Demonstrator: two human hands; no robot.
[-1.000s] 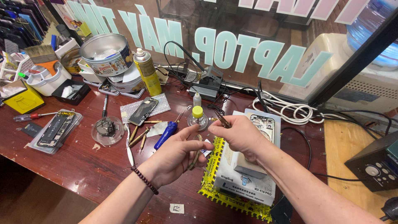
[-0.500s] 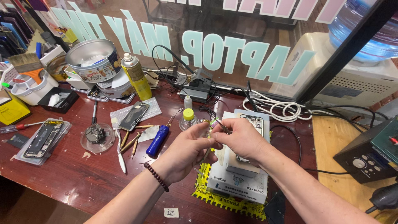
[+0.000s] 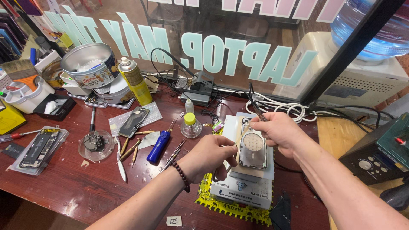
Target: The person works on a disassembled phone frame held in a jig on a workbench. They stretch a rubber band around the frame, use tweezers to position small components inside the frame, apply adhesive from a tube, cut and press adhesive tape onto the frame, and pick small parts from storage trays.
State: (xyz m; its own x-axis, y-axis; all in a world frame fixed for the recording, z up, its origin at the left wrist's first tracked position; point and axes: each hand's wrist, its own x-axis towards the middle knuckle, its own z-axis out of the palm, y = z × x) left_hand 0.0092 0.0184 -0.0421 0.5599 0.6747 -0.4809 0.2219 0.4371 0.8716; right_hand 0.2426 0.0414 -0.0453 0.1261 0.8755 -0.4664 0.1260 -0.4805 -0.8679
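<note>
Right hand (image 3: 277,130) pinches black tweezers (image 3: 254,102); left hand (image 3: 208,157) pinches seemingly a thin strip over silver phone frame (image 3: 252,149).

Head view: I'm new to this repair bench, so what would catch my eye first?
At centre, the left hand and right hand meet over an opened phone lying on a white block; the right holds dark tweezers. To the left stand a yellow spray can and a round tin.
</note>
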